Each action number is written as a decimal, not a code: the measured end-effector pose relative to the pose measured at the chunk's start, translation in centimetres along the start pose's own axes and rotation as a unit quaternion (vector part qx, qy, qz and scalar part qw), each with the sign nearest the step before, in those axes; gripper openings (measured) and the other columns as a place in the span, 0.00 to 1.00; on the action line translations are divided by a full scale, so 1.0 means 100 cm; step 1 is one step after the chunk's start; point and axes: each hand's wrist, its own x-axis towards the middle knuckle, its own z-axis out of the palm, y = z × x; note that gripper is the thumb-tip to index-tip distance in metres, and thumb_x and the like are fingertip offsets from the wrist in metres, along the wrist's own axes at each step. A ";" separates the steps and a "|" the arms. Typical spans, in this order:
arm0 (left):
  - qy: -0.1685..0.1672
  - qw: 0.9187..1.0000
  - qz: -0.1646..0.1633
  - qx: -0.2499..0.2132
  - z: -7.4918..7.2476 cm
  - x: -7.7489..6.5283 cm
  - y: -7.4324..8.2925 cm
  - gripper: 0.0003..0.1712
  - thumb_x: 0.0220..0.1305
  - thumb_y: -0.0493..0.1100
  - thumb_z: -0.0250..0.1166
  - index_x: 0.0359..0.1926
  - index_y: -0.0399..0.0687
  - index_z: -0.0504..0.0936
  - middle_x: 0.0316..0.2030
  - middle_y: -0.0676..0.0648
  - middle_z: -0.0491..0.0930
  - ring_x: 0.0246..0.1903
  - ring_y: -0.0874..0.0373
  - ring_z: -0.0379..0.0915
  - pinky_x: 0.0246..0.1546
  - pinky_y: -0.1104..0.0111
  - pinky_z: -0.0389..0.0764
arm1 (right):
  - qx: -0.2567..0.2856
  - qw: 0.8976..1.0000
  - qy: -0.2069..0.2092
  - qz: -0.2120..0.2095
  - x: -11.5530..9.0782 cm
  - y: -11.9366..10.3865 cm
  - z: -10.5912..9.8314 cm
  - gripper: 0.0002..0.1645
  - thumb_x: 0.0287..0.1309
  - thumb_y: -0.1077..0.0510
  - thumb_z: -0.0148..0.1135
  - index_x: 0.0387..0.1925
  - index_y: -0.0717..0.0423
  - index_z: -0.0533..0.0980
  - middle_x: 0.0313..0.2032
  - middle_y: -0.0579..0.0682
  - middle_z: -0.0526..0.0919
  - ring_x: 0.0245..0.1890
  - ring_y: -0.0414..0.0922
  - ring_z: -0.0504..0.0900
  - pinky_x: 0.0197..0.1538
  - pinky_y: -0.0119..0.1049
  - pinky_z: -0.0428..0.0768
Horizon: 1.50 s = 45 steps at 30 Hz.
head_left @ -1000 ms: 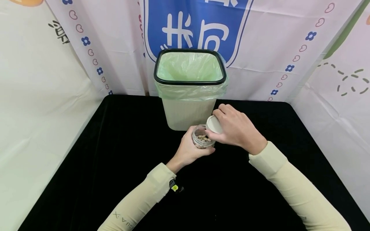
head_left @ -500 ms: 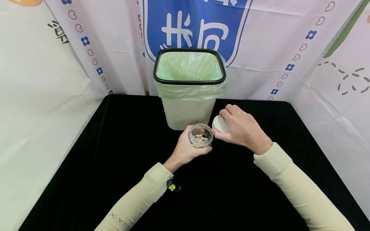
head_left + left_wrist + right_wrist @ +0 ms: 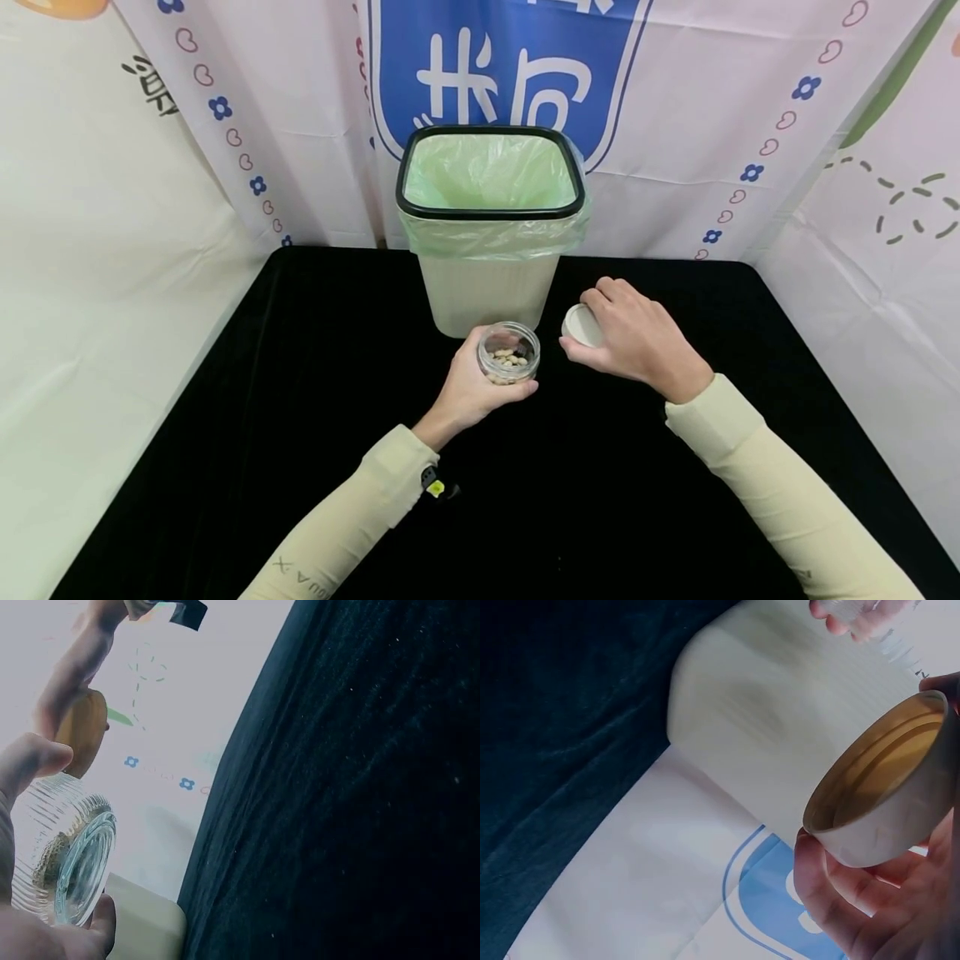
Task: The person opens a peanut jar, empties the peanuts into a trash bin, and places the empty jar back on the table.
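My left hand (image 3: 470,385) grips a clear glass jar (image 3: 510,353), its mouth uncovered and tilted up toward the head camera. Pale peanut-like pieces (image 3: 507,358) lie inside it. In the left wrist view the ribbed side and thick base of the jar (image 3: 84,862) show, with fingers round it. To its right, my right hand (image 3: 637,340) holds a round off-white lid (image 3: 582,326) by the edge, apart from the jar. The right wrist view shows the hollow, tan inner side of the lid (image 3: 892,772), with fingertips on its rim.
Just behind the jar stands a beige trash bin (image 3: 487,292) with a black rim and a light green liner (image 3: 495,237). Black cloth (image 3: 337,375) covers the table. Printed white curtains (image 3: 322,125) hang at the back and sides.
The lid and my right hand have moved right, away from the jar mouth. My left hand has shifted slightly left with the jar, and the gap between jar and lid has widened.
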 end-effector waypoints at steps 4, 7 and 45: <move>0.001 1.000 -0.004 0.002 -0.003 -0.001 -0.003 0.42 0.50 0.43 0.85 0.64 0.51 0.74 0.58 0.47 0.83 0.59 0.52 0.80 0.64 0.58 0.78 | 0.000 1.000 -0.009 0.005 -0.003 0.003 0.006 0.38 0.57 0.30 0.65 0.46 0.60 0.82 0.43 0.56 0.81 0.40 0.53 0.79 0.36 0.50 0.84; 0.004 1.000 -0.006 0.001 -0.005 -0.001 -0.005 0.42 0.50 0.42 0.85 0.64 0.52 0.74 0.58 0.47 0.82 0.59 0.52 0.79 0.64 0.57 0.78 | 0.006 1.000 -0.025 0.011 -0.005 0.005 0.011 0.38 0.58 0.30 0.64 0.47 0.60 0.82 0.44 0.56 0.81 0.41 0.53 0.79 0.36 0.50 0.84; 0.007 1.000 -0.019 0.001 -0.018 -0.006 -0.008 0.43 0.51 0.43 0.85 0.66 0.52 0.73 0.60 0.47 0.81 0.59 0.50 0.79 0.65 0.52 0.78 | 0.022 0.989 -0.136 0.054 -0.031 0.031 0.064 0.45 0.51 0.30 0.75 0.55 0.63 0.80 0.49 0.59 0.80 0.44 0.54 0.79 0.37 0.51 0.85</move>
